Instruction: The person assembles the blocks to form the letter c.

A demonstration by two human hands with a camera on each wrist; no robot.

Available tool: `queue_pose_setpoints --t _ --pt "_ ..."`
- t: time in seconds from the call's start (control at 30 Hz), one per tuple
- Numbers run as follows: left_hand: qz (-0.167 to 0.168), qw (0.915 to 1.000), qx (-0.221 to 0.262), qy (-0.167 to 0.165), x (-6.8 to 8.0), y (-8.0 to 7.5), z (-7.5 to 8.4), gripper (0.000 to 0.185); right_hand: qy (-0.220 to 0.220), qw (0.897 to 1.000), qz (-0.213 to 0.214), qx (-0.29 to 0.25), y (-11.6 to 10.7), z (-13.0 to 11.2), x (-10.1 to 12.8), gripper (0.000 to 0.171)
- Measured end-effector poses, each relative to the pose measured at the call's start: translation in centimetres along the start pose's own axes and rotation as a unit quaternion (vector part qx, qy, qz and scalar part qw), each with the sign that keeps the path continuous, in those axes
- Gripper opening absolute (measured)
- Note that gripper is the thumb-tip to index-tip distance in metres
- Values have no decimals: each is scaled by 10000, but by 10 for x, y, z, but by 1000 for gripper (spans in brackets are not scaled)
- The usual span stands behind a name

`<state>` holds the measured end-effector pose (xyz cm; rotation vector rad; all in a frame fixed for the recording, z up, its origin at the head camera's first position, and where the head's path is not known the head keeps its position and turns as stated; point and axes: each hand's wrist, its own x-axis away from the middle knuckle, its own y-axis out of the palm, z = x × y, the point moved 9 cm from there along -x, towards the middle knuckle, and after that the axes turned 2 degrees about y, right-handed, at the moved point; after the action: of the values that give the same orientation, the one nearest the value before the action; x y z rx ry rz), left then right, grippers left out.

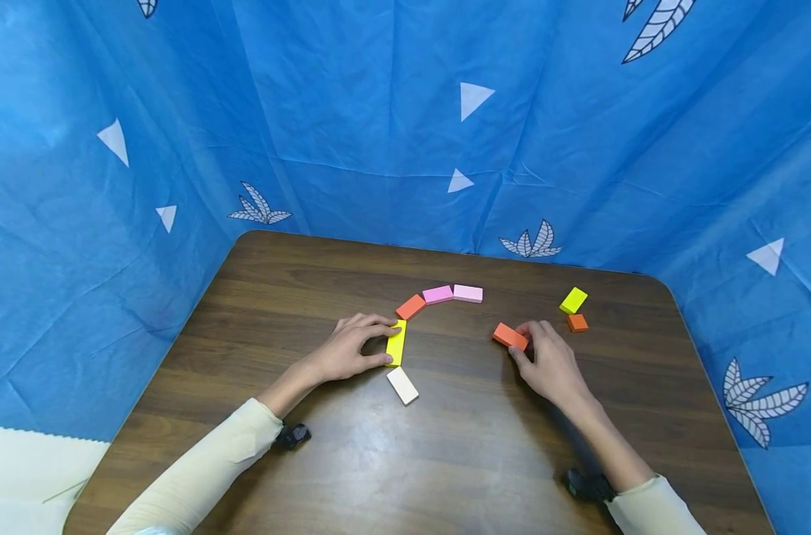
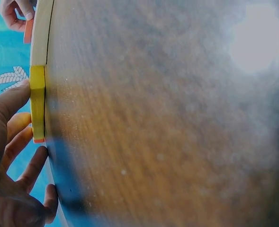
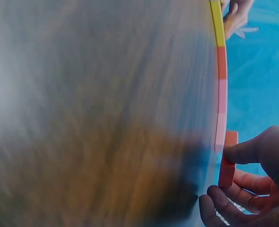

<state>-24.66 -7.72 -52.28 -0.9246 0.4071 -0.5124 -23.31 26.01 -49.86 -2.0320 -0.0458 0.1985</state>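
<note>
Left hand (image 1: 348, 349) pinches the long yellow block (image 1: 395, 343) mid-counter (image 1: 445, 461) — right hand (image 1: 548, 360) pinches an orange block (image 1: 510, 336) toward the right edge.

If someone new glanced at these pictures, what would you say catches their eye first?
Probably the curved row of flat coloured blocks at the middle of the dark wooden table: a white block, a yellow block, an orange block and two pink blocks. The left hand grips the yellow one, while the right hand holds another orange block off to the right. Blue patterned cloth walls in the table.
</note>
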Motion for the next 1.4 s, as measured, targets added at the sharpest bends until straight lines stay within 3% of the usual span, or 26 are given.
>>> queue_pose_setpoints --t 0.77,1.4 --pt "-3 10000 -39 5 -1 1 -3 53 -742 9970 -45 219 22 -60 39 33" --pt "11 10000 -96 -16 -1 2 -2 54 -934 9935 -620 190 45 -108 68 34"
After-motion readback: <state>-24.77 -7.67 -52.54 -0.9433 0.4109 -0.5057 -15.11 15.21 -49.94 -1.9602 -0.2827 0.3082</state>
